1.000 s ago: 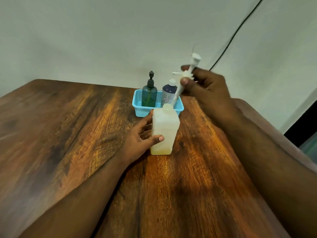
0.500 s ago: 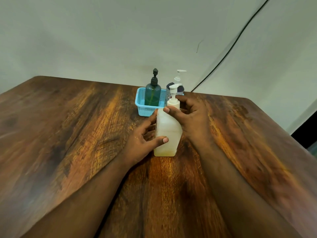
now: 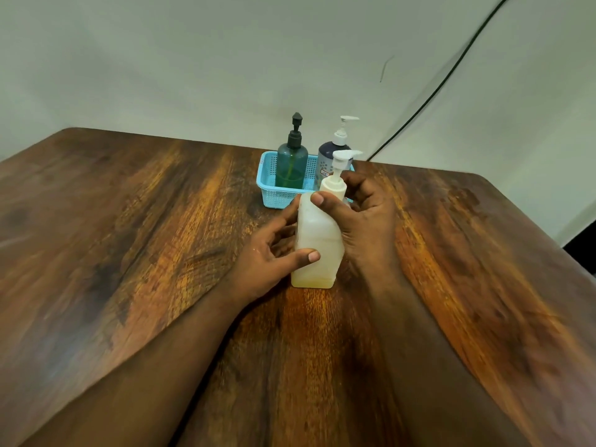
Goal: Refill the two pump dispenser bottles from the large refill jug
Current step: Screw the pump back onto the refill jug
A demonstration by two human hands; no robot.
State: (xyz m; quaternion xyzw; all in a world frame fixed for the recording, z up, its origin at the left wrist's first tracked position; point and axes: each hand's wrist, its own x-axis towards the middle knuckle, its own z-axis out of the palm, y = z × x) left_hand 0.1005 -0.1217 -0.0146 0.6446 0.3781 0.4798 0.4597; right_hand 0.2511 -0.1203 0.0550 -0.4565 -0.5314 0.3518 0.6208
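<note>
Your left hand (image 3: 267,256) wraps the lower body of the translucent white plastic refill jug (image 3: 317,243), which stands upright between your hands. Your right hand (image 3: 361,214) pinches the collar of its white pump head (image 3: 340,169) (axis vertical), so I judge the coming twist turns about that line.

Both forearms bare, no sleeves or jewellery.

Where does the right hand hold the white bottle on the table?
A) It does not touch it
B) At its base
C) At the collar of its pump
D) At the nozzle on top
C: the right hand wraps the pump collar of the white bottle, below the nozzle.
</note>
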